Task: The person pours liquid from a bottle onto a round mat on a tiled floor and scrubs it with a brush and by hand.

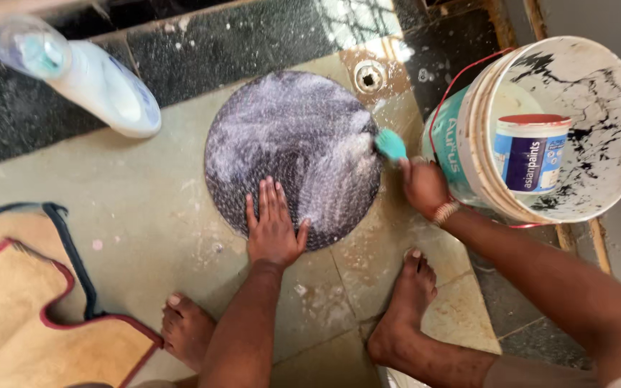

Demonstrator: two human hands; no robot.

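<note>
A round dark mat (292, 136) covered in white soap foam lies flat on the wet stone floor. My left hand (273, 226) presses flat on its near edge, fingers spread. My right hand (422, 185) grips a teal scrub brush (389, 144) whose head touches the mat's right edge. My two bare feet stand on the floor just below the mat.
A large white paint bucket (616, 86) with a smaller tub (532, 152) inside stands at the right. A clear plastic bottle (80, 75) lies at the upper left. A tan cloth with dark and red trim (30, 302) lies at the lower left. A floor drain (369, 76) sits above the mat.
</note>
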